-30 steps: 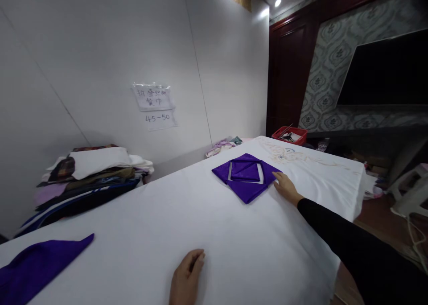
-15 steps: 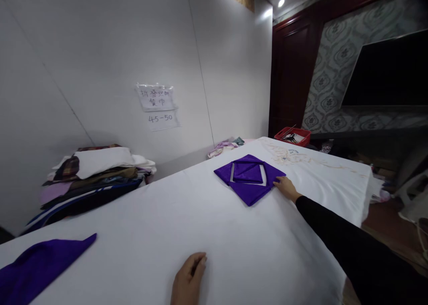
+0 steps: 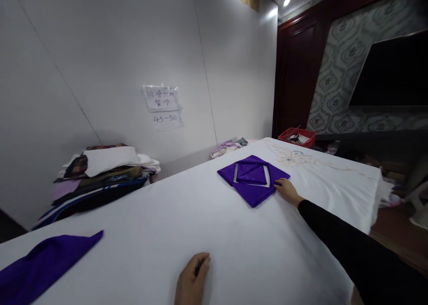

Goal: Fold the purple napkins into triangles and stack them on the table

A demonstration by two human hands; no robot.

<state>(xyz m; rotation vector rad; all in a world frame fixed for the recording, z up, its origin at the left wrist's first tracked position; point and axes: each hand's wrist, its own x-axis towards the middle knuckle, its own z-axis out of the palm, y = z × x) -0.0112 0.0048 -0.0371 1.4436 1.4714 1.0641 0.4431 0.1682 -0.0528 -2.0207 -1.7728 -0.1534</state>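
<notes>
A folded purple cloth napkin (image 3: 251, 199) lies on the white-covered table with its corners spread like a diamond. At its centre is a smaller folded purple square, with strips of white showing along two sides. My right hand (image 3: 286, 191) is at the napkin's right side, fingers pinched at its edge. Close to me, my left hand (image 3: 193, 276) rests over the tablecloth with fingers curled in and nothing visible in them. A second purple cloth (image 3: 50, 262) lies loosely at the lower left, apart from both hands.
Folded clothes (image 3: 107, 175) are piled beyond the table's left edge. A red basket (image 3: 301, 140) with tools stands past the far end, near a small heap of pale cloth (image 3: 227, 148). Handwritten papers (image 3: 163, 104) hang on the white wall. The tablecloth (image 3: 321, 180) has embroidery at right.
The whole view has shifted slightly, so things appear a little farther right. Both hands and the napkin keep nearly the same places on the table.
</notes>
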